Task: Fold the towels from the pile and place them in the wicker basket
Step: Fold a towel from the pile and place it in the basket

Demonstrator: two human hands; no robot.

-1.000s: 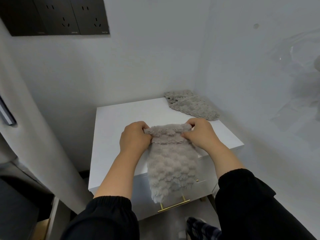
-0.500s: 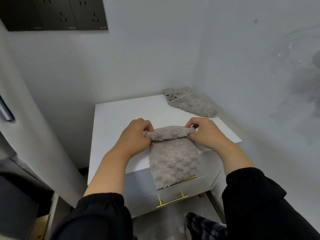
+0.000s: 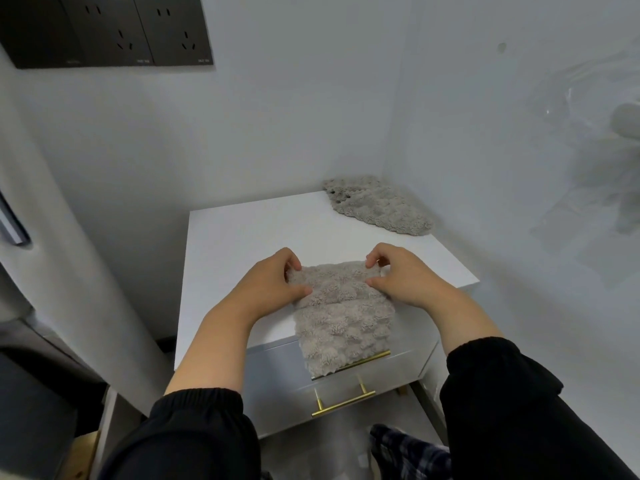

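Grey, nubbly fleece: the towel [image 3: 341,306] under work. The head view is the only one supplied.

Head view, findings:

- The towel lies at the front of the white cabinet top [image 3: 242,244]. Its far edge is raised off the surface and its near end droops over the front edge, covering part of the upper drawer face.
- The left hand [image 3: 273,289] grips the far left corner, fingers curled behind the cloth and thumb pressed on top. The right hand [image 3: 405,282] does the same at the far right corner, with forefinger and thumb pinching the edge. Neither hand is slack or empty.
- A thicker band shows across the far part of the cloth. I judge this to be a fold in progress and not a finished one.
- A second towel [image 3: 377,207] lies unfolded in the back right corner of the cabinet top, against the wall and well apart from the hands. It looks untouched.
- No wicker basket appears anywhere in the view, so its position and contents cannot be stated.

Assessment of progress: early. One towel is mid-fold and at least one more awaits. Nothing visible shows any towel delivered. Remaining, as I judge it: complete this fold, carry the piece to the basket, then repeat with the corner towel.

Incidental: a brass drawer handle [image 3: 343,405] below, dark wall sockets [image 3: 114,29] above.
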